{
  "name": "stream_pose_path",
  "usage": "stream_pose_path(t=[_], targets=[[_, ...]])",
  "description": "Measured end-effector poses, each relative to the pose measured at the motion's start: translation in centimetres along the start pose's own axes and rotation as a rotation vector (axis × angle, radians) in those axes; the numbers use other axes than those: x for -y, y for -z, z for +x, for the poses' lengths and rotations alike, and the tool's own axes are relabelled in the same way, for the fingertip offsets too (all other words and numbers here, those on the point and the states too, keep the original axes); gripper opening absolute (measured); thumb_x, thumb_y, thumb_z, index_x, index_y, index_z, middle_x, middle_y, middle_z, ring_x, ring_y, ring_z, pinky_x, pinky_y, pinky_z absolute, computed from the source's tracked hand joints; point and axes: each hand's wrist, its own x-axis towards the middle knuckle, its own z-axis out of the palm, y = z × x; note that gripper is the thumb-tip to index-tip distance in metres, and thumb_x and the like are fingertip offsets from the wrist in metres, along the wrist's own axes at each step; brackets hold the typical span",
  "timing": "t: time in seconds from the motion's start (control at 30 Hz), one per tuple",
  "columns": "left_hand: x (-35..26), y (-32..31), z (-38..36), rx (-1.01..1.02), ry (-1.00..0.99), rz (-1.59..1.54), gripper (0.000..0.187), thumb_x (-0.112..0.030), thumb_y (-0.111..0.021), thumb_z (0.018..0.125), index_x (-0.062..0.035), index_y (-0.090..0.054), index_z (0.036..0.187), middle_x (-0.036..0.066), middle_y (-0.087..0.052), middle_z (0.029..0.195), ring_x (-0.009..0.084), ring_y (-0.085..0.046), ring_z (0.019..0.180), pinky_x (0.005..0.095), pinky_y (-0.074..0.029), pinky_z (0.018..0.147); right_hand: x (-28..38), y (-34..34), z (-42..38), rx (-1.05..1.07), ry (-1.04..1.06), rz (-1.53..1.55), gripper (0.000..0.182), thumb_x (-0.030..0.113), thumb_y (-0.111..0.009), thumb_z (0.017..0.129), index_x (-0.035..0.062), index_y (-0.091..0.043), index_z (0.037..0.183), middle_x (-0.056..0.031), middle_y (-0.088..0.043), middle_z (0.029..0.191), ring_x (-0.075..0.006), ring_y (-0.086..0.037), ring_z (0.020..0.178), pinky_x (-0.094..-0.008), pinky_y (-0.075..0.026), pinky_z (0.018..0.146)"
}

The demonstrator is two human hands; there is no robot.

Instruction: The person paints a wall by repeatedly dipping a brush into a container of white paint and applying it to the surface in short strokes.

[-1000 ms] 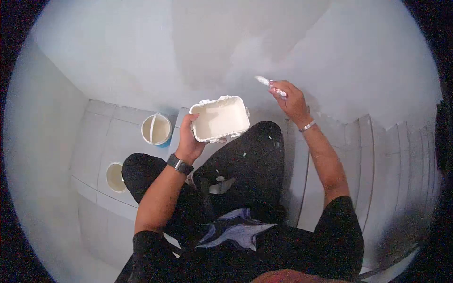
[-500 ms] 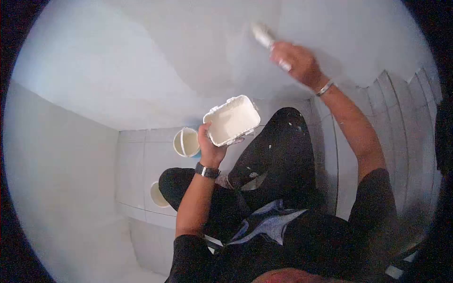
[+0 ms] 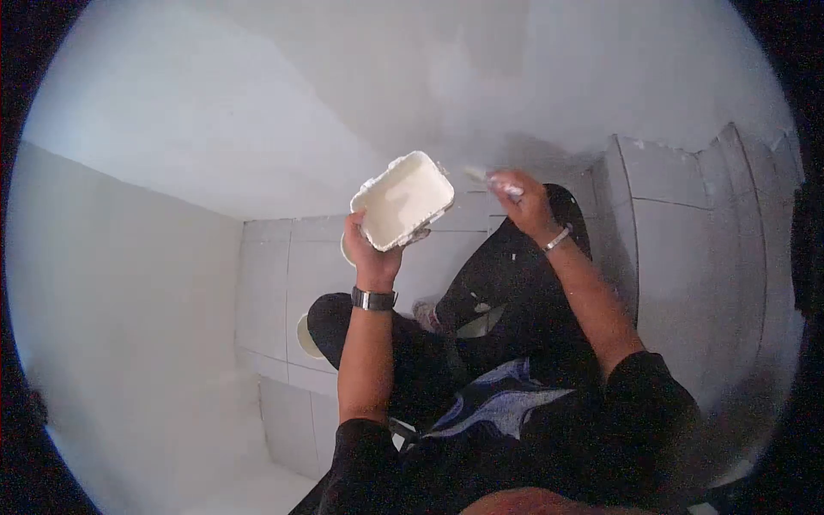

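Dim, grainy; soft shadow on wall; corners black, edges bowed; brush blurred

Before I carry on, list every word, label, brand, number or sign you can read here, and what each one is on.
No readable text in view.
Tub: no lettering can be made out.
Brush: blurred, nothing legible.
Dark wristband: too small to read any marking.
Shirt: a blue and whitish print, no letters discernible.
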Motion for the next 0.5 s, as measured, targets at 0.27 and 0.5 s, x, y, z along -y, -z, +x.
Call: stream_pose_path(t=[0.27,0.5], targets=[[0.1,0.3,-0.1,-0.034,-0.047,0.061,0.064,-0.043,-0.038,0.085,-0.0037,-0.037,0.135,0.020,-0.048,0.131,0.0415,-0.054,0.112,0.0571,-0.053,0.077,-0.3,0.3,2.4,-0.312,-0.288,0.441,0.015,0.013,-0.061,0.090,0.0001,-0.063,0.098,-0.0097,-0.068,0.097,-0.0175,-0.064,0.092,-0.0320,-0.051,0.080],[-1.1,1.8,0.2,-0.101,0.055,0.081,0.059,-0.042,-0.044,0.086,-0.0041,-0.040,0.132,0.018,-0.050,0.127,0.0390,-0.055,0.109,0.0592,-0.053,0.075,8.6,3.1,5.3,-0.085,0.141,0.104,0.012,0.006,-0.063,0.086,0.0018,-0.061,0.097,-0.0158,-0.068,0.100,-0.0280,-0.065,0.095,-0.0360,-0.051,0.083]])
